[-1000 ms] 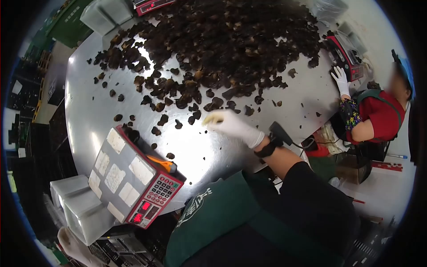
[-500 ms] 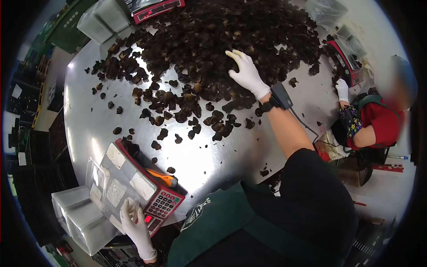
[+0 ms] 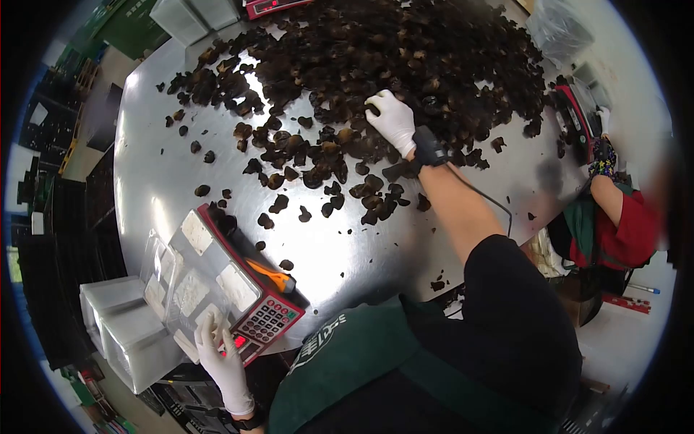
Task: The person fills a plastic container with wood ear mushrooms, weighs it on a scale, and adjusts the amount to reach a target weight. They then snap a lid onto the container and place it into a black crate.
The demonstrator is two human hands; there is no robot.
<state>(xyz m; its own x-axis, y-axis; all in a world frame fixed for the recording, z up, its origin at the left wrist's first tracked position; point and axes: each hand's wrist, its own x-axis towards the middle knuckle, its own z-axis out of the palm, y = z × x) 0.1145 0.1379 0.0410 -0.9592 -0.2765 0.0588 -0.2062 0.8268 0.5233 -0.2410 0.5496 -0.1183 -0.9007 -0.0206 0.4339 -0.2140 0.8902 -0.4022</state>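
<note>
A large heap of dark wood ear mushrooms (image 3: 434,65) spreads over the metal table, with loose pieces along its near side. My right hand (image 3: 392,121), white-gloved, is at the heap's near edge. Its fingers are curled in, and a dark piece shows between thumb and forefinger. At lower left stands a red digital scale (image 3: 266,318) with a keypad and a lit red display. A clear plastic box (image 3: 173,289) sits tilted over its platform. My left hand (image 3: 220,358), also gloved, pinches the near edge of this box beside the display.
Stacked clear boxes (image 3: 130,333) stand left of the scale. An orange-handled tool (image 3: 269,273) lies along the scale's side. Across the metal table (image 3: 163,173), another person (image 3: 622,217) works by a second red scale (image 3: 575,119). More boxes (image 3: 191,18) stand at the far left.
My right hand's outstretched fingers have curled in at the heap. My left hand stays at the box edge. The view has shifted slightly, and the other person's arm has moved toward their scale.
</note>
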